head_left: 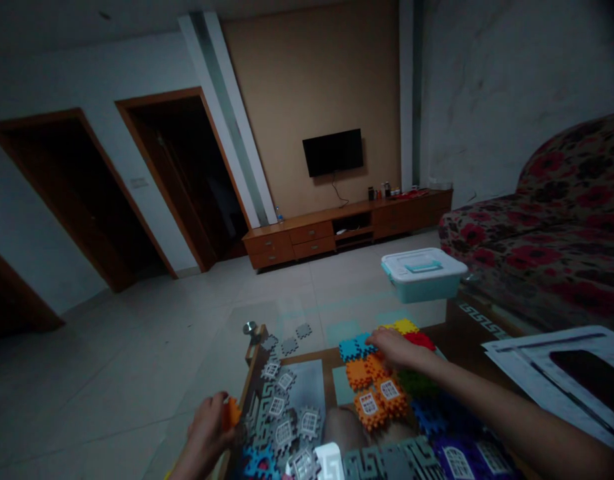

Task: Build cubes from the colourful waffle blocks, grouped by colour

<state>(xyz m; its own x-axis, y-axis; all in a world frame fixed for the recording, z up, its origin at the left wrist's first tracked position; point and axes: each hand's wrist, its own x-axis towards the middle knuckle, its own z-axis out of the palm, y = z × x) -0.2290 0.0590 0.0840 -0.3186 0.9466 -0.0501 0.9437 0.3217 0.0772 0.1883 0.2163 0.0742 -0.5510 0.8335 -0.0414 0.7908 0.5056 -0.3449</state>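
My left hand (207,427) is closed around an orange puzzle tile (232,412), held over the left edge of the glass table. My right hand (391,347) reaches across to the blue tiles (355,347) at the far side, its fingertips touching them; whether it grips one is hidden. Just below it lie orange tiles (369,405), some with white window prints. Yellow tiles (405,326) and red tiles (421,341) show behind and beside the right hand. Grey tiles (285,433), several with window prints, are scattered between my hands.
A teal storage box (427,275) with a white lid stands at the table's far right. Papers (551,360) with a pen and a dark phone (591,377) lie at the right. Purple tiles (454,460) sit near the front. A flowered sofa (551,220) is beyond.
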